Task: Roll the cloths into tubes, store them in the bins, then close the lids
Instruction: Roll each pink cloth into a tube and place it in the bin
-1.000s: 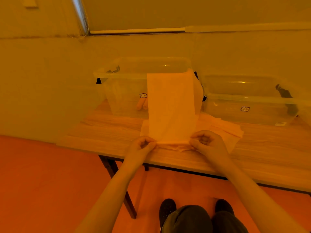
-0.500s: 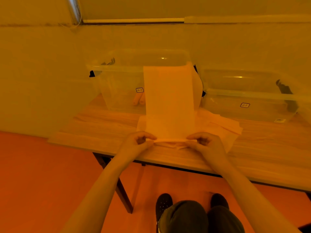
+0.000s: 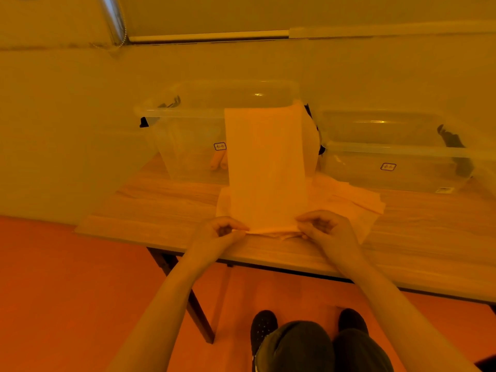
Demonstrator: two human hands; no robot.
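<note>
A long pale cloth [image 3: 265, 167] lies stretched from the table's near edge up over the rim of the left clear bin [image 3: 188, 114]. My left hand [image 3: 217, 232] pinches the cloth's near left corner and my right hand [image 3: 326, 229] pinches its near right corner, where a thin rolled fold has formed. Under it lies a pile of other cloths [image 3: 357, 200]. Two rolled cloth tubes [image 3: 218, 161] rest inside the left bin. The right clear bin [image 3: 389, 154] stands open beside it.
The wooden table [image 3: 166, 208] stands against a wall, with black bin latches [image 3: 453, 138] showing at the bin ends. My shoes and knees are on the orange floor below the table's near edge.
The hands keep their pinch on the cloth's near edge, which has tightened slightly into a fold. The view has shifted a little; the cloth and bins have not moved.
</note>
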